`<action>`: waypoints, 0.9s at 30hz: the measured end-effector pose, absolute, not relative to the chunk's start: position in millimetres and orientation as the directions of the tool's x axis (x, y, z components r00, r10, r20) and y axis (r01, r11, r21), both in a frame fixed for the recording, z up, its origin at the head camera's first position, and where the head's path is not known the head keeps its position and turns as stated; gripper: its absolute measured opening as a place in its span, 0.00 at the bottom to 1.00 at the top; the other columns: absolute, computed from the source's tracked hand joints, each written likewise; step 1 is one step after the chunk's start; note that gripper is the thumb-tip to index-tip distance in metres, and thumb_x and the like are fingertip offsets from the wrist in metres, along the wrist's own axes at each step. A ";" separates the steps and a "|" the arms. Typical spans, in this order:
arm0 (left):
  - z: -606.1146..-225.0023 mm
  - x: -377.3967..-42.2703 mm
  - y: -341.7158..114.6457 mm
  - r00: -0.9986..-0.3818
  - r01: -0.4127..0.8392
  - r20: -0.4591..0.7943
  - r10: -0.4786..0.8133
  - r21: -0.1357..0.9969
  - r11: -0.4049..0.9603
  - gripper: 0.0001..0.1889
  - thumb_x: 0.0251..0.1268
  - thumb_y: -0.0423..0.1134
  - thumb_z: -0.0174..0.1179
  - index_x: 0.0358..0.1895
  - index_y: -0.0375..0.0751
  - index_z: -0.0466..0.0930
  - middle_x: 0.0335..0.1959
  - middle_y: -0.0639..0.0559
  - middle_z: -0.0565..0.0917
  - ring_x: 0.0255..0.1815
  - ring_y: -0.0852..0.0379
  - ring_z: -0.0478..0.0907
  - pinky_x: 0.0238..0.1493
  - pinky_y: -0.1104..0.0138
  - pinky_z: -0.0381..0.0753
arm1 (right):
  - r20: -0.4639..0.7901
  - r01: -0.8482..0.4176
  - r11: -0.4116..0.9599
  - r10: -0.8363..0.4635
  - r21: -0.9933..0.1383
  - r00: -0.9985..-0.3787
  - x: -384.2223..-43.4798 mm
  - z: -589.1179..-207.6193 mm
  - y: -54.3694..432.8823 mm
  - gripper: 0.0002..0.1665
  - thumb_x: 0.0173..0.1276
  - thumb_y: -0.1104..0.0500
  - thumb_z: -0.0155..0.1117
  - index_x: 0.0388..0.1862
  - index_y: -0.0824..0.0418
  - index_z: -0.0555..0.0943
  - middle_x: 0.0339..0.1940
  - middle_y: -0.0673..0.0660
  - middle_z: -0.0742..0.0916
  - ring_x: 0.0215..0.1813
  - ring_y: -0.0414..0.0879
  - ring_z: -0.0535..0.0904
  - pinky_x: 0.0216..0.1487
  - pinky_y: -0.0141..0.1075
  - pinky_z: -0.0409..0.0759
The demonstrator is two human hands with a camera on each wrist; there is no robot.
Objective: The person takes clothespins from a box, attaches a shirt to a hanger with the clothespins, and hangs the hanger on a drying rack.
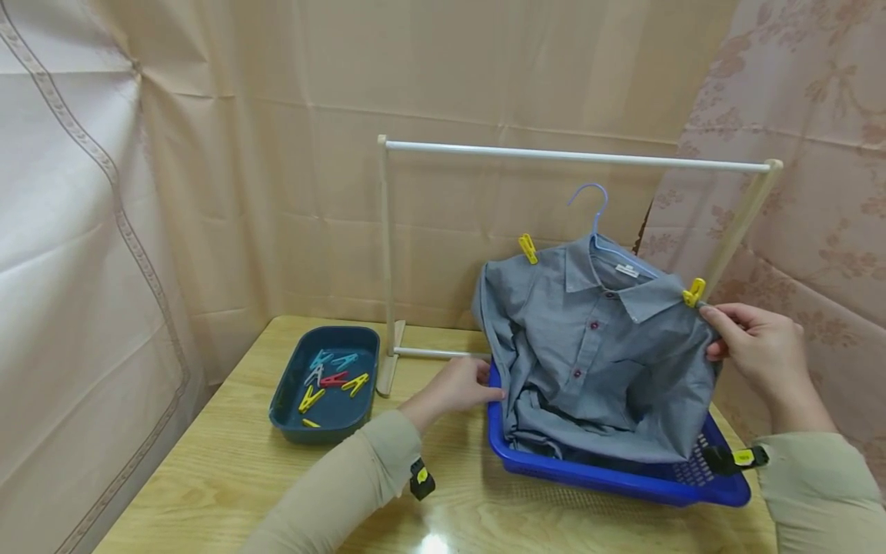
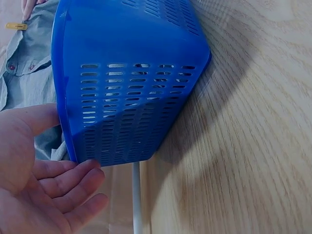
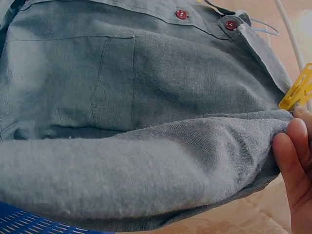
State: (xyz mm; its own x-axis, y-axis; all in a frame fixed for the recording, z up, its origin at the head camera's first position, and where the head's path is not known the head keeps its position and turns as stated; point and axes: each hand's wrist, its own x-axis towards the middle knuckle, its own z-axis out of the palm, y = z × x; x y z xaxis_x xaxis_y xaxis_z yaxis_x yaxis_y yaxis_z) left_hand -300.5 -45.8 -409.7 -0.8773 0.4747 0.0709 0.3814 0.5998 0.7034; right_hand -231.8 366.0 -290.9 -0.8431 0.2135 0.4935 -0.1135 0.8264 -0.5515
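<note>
A grey button-up shirt [image 1: 547,323] hangs on a light blue hanger [image 1: 605,201], its lower part bunched inside a blue basket [image 1: 588,475]. One yellow clothespin [image 1: 528,248] clips the shirt's left shoulder in the head view, and another yellow clothespin [image 1: 694,293] clips the shoulder on the right. Just beside that second clothespin, my right hand [image 1: 764,350] pinches the shoulder cloth between thumb and fingers. My left hand [image 1: 457,385] holds the basket's left rim. In the left wrist view, its thumb goes over the rim and its fingers [image 2: 78,183] lie along the outside.
Behind the basket stands a drying rack with a white top rail [image 1: 574,156] and wooden posts [image 1: 386,246]. A dark green tray [image 1: 325,433] on the left of the table [image 1: 228,454] contains several coloured clothespins [image 1: 334,380]. Curtains [image 1: 311,192] close off the back and sides.
</note>
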 end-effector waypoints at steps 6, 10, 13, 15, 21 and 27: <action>-406.1 -300.2 -46.3 -0.870 0.402 0.059 0.489 0.659 0.636 0.28 0.63 0.53 0.71 0.56 0.34 0.84 0.45 0.49 0.88 0.44 0.58 0.83 0.45 0.64 0.83 | 0.492 -0.105 0.835 0.212 -0.540 -0.845 -230.8 -290.4 365.9 0.28 0.77 0.41 0.59 0.50 0.66 0.85 0.17 0.50 0.86 0.19 0.36 0.81 0.20 0.27 0.75; -402.4 -300.4 -46.9 -0.860 0.434 0.063 0.506 0.612 0.662 0.23 0.63 0.54 0.71 0.50 0.38 0.86 0.37 0.55 0.87 0.35 0.62 0.81 0.39 0.66 0.81 | 0.492 -0.109 0.839 0.203 -0.533 -0.847 -230.2 -290.4 365.6 0.28 0.77 0.41 0.59 0.49 0.66 0.85 0.17 0.51 0.86 0.19 0.36 0.81 0.20 0.27 0.75; -398.9 -300.9 -47.1 -0.855 0.456 0.073 0.513 0.576 0.678 0.21 0.64 0.55 0.70 0.47 0.40 0.86 0.35 0.56 0.86 0.33 0.61 0.80 0.39 0.65 0.81 | 0.497 -0.111 0.842 0.200 -0.528 -0.844 -229.6 -289.5 364.7 0.28 0.77 0.40 0.59 0.49 0.65 0.85 0.18 0.52 0.86 0.19 0.38 0.81 0.20 0.27 0.75; -396.3 -301.8 -47.1 -0.853 0.466 0.077 0.516 0.557 0.687 0.22 0.64 0.55 0.70 0.49 0.41 0.86 0.39 0.54 0.87 0.38 0.60 0.82 0.43 0.64 0.81 | 0.499 -0.111 0.843 0.200 -0.526 -0.843 -229.1 -288.7 364.1 0.29 0.77 0.39 0.58 0.49 0.64 0.85 0.18 0.53 0.86 0.19 0.39 0.81 0.20 0.28 0.75; -384.4 -302.8 -48.0 -0.858 0.472 0.082 0.506 0.513 0.717 0.28 0.64 0.57 0.70 0.59 0.40 0.83 0.54 0.47 0.85 0.54 0.53 0.81 0.56 0.58 0.80 | 0.497 -0.119 0.840 0.194 -0.529 -0.846 -227.4 -287.6 363.4 0.29 0.76 0.38 0.57 0.48 0.63 0.85 0.20 0.56 0.86 0.20 0.40 0.81 0.21 0.27 0.75; -366.5 -306.1 -48.4 -0.841 0.516 0.108 0.531 0.456 0.725 0.30 0.62 0.58 0.70 0.59 0.41 0.82 0.55 0.46 0.85 0.54 0.52 0.82 0.53 0.58 0.81 | 0.493 -0.113 0.840 0.197 -0.531 -0.848 -226.9 -288.3 364.9 0.29 0.76 0.38 0.57 0.49 0.63 0.85 0.20 0.56 0.86 0.20 0.41 0.81 0.21 0.27 0.75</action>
